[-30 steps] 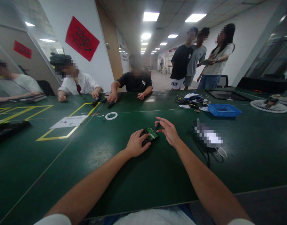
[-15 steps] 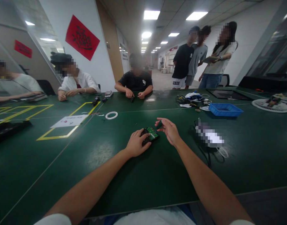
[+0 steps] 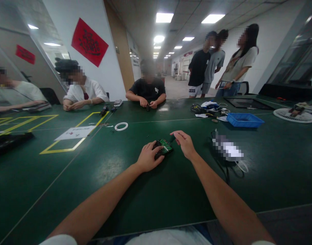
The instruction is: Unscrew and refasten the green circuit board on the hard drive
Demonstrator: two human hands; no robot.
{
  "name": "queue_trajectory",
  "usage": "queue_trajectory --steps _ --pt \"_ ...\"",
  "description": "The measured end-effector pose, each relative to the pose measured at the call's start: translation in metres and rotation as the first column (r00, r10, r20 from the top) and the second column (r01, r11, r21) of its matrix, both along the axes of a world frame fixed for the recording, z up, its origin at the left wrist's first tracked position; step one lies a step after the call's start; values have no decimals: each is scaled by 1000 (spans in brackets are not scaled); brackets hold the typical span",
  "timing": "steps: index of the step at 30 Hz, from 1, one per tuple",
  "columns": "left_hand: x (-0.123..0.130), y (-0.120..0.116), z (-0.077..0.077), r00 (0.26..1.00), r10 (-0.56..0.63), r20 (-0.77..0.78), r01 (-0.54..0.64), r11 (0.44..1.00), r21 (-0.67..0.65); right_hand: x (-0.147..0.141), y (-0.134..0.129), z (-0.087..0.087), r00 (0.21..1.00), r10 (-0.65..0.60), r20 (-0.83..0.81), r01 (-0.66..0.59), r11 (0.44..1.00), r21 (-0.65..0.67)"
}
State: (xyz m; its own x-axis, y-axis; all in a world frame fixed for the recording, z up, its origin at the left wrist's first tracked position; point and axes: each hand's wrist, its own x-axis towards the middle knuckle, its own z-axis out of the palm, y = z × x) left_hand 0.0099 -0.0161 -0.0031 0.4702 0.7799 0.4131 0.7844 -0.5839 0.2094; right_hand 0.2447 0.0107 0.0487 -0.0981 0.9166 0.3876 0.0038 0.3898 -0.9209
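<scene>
My left hand [image 3: 148, 157] grips a small black device with an exposed green circuit board [image 3: 166, 145], fingers along its far edge and thumb along the near one. The device rests on the green table. My right hand [image 3: 185, 143] is closed in a pinch around the dark handle of a small screwdriver [image 3: 172, 139]. Its thin end slants down to the right part of the board; the exact contact point is too small to make out.
A blue tray [image 3: 245, 120] stands to the right, near a bundle of cables [image 3: 196, 109]. Closer in lies a lit phone-like device [image 3: 228, 148] with cords. Left are a white ring [image 3: 121, 126] and paper [image 3: 74, 132]. A person [image 3: 147, 90] sits opposite.
My right fingers have closed more tightly round the screwdriver handle, which were looser and more spread before. My left hand and the device stay in place. A standing person has lowered a held item.
</scene>
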Motion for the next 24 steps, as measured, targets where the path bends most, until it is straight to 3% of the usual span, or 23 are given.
queue_trajectory --steps 6,12,24 --pt "-1 0 0 1000 -4 -5 4 1000 -9 -6 -4 1 977 129 -169 -153 978 -141" --pt "-2 2 -2 1000 5 -5 -5 1000 0 -6 -5 4 941 152 -302 -226 948 -226" --pt "0 2 -2 1000 0 5 0 1000 0 -6 -7 6 932 200 -302 -275 933 -231"
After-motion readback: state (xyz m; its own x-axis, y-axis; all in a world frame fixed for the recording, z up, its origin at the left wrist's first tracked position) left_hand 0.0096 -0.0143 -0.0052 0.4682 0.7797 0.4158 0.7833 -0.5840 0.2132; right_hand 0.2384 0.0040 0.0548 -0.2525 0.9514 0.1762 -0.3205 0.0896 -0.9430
